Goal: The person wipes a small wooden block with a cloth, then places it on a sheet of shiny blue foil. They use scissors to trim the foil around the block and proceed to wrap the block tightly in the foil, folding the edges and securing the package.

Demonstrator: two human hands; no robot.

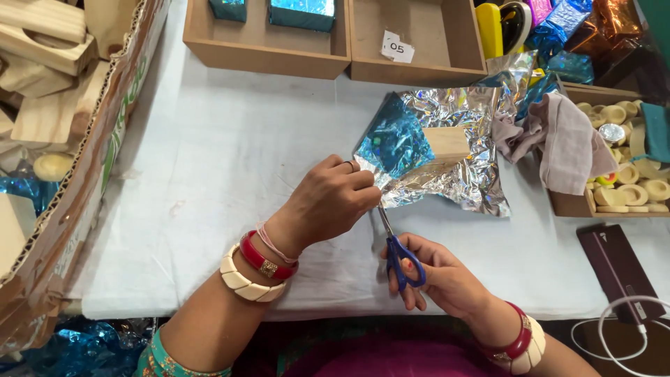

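A desk [230,174] covered in white cloth is filling most of the view, and a big worn cardboard box [66,209] holding wooden pieces is leaning along its left edge. Two shallow wooden trays [335,59] are sitting at the far side, the left one carrying blue wrapped blocks. At the right, a grey cloth [565,143] is draping over the rim of another tray [579,204] that is holding small pale wooden cups.

In the middle of the desk, a crumpled sheet of foil [453,167], silver on one face and blue on the other, is lying partly folded around a small wooden block [447,143].

The left hand [328,202], wearing red and cream bangles, is closing its fingers and thumb on the near edge of the foil, pinching it tight. The right hand [440,276], just below it near the desk's front edge, is gripping a pair of blue-handled scissors [398,251] with fingers through the loops; the blades are pointing up toward the pinched foil edge, with their tips hidden behind the left hand.
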